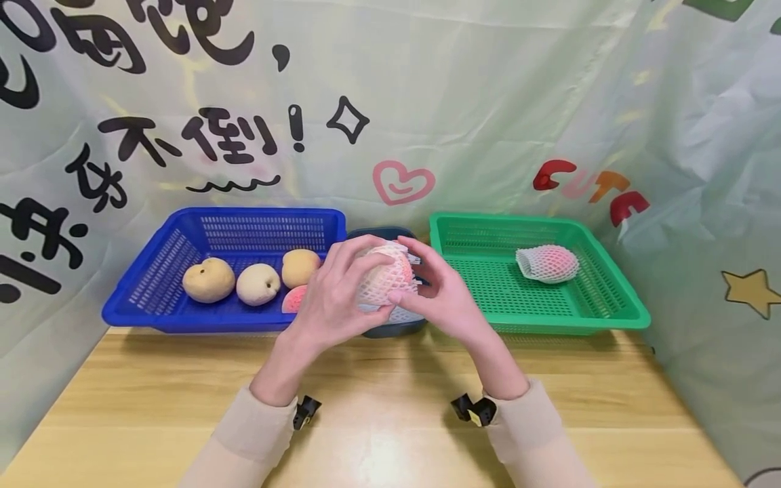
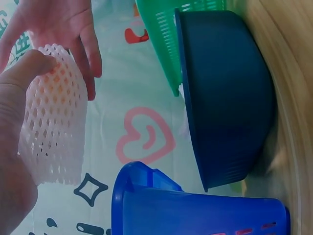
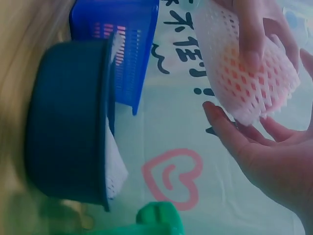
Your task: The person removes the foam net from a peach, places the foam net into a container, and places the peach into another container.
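In front of me, above the dark bin, my left hand grips a pinkish peach in a white foam net. In the left wrist view, the left thumb presses on the foam net, whose loose end hangs past the fruit. My right hand is at the other end of the netted peach, with its fingers spread and relaxed around it. In the right wrist view, those right fingers lie close beside the net's edge. Part of the peach is hidden behind the left fingers.
A blue basket on the left holds several bare peaches, including a pale one and a partly hidden pink one. To the right, a green basket holds another netted peach. White foam nets poke from the dark bin.
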Available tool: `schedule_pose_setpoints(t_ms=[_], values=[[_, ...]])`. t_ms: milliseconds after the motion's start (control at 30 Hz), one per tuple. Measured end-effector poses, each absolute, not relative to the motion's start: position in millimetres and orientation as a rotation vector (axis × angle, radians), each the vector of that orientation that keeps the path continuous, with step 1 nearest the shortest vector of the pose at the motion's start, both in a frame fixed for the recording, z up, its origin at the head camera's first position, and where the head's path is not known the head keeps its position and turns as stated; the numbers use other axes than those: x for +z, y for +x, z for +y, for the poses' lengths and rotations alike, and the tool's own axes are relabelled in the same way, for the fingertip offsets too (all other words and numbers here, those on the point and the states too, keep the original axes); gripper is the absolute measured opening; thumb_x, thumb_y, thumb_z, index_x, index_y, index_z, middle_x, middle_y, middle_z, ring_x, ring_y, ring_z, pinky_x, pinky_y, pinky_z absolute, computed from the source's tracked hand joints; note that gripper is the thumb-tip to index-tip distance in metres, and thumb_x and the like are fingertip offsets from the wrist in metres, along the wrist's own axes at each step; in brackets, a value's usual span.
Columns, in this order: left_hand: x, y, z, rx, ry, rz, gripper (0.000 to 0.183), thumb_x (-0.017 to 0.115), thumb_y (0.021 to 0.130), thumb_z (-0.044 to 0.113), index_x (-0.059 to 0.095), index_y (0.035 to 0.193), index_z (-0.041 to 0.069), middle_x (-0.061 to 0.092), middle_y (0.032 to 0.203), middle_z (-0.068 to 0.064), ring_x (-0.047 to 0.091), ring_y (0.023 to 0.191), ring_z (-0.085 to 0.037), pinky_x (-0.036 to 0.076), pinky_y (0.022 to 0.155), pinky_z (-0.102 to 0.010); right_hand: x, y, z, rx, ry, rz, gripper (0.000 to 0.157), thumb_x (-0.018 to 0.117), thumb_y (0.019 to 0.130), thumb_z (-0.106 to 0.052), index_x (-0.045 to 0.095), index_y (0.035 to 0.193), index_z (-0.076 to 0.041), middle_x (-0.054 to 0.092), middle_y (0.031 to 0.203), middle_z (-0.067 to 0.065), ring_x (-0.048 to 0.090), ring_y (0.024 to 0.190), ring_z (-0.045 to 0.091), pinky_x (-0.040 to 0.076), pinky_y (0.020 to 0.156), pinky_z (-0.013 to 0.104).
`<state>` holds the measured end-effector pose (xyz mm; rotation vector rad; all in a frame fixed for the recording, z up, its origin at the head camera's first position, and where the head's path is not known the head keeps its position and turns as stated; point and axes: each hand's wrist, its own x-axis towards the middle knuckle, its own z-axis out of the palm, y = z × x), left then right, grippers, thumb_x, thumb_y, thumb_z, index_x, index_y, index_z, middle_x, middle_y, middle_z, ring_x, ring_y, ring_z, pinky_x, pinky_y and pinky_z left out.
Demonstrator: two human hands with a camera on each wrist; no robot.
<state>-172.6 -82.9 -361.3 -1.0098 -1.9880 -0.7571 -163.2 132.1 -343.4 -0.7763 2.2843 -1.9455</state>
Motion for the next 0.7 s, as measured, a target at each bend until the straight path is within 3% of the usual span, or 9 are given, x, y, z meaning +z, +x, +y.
schedule_pose_setpoints(t_ms=[233,433,700], values=[[-364.2,-174.3,-81.1,-0.726,-1.04,-2.055,0.065,0.09,0.073,0.028,0.06,0.13,0.014,0.054,0.143,-0.012,0.054,0.12,-0.032,0.056,0.087,-0.045,-354.2,-166.5,129.6,-1.974,-0.676,2.323,0.07,0.08,0.089,-0.008,0.051,0.151,-0.016,0.056,0.142,0.008,0.063,0.121,0.029,0.06,0.084,0.033],[-363.4,-173.3,-79.4,-0.713,-1.067,-2.132,0.067,0.09,0.079,0.031,0.058,0.136,0.015,0.051,0.148,-0.009,0.052,0.127,-0.032,0.052,0.098,-0.044,-358.1,-168.6,128.6,-2.007,-0.632,2.391,0.064,0.079,0.086,-0.009,0.055,0.145,-0.009,0.061,0.132,0.014,0.066,0.111,0.028,0.06,0.081,0.03],[-359.0,-173.2,-82.7,-0.809,-1.003,-2.045,0.079,0.088,0.081,0.043,0.053,0.144,0.011,0.045,0.155,-0.015,0.048,0.138,-0.033,0.044,0.108,-0.05,-357.5,-170.0,132.0,-2.159,-0.673,2.389,0.063,0.077,0.086,0.0,0.053,0.144,-0.002,0.059,0.134,0.011,0.06,0.114,0.027,0.058,0.082,0.026]])
